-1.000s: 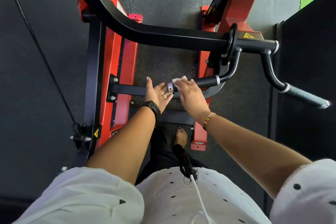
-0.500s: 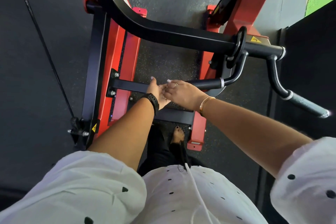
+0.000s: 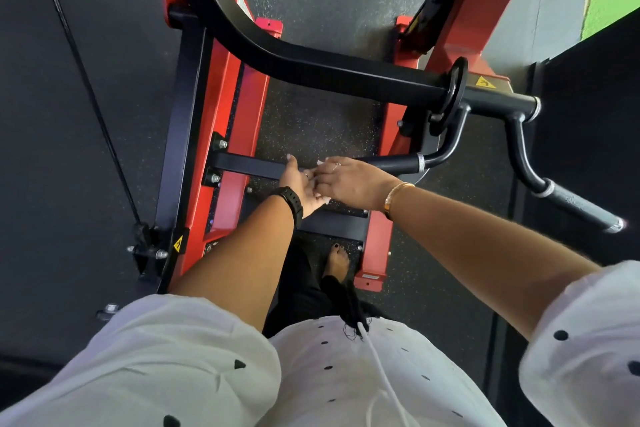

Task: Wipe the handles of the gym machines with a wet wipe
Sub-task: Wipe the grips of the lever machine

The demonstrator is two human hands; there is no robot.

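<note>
**Both hands meet at the free end of the near handle**

The person stands over a red and black steel gym machine (image 3: 239,121), looking down along both bare forearms. The left hand (image 3: 300,185), with a black band at its wrist, is held palm up with its fingers spread loosely, not gripping anything. The right hand (image 3: 349,182), with a gold bangle (image 3: 394,196) at its wrist, lies palm down, its fingers curled over those of the left hand and touching them. Whether the right hand grips something cannot be told, since its fingers hide whatever lies beneath them.

The two hands meet just at the free end of the near black curved handle (image 3: 394,161), which runs to the right past a silver ring and bends up to the thick black crossbar (image 3: 311,66). A small pale patch (image 3: 325,199) shows between the two hands at their lower edge; it may be the wet wipe, but it is too small to tell.

A second black handle with a grey grip (image 3: 581,206) sticks out at the far right, well apart from both hands. One bare foot (image 3: 337,265) stands on the dark speckled rubber floor (image 3: 311,121) between the red frame rails. White sleeves with black dots fill the bottom of the view.
</note>
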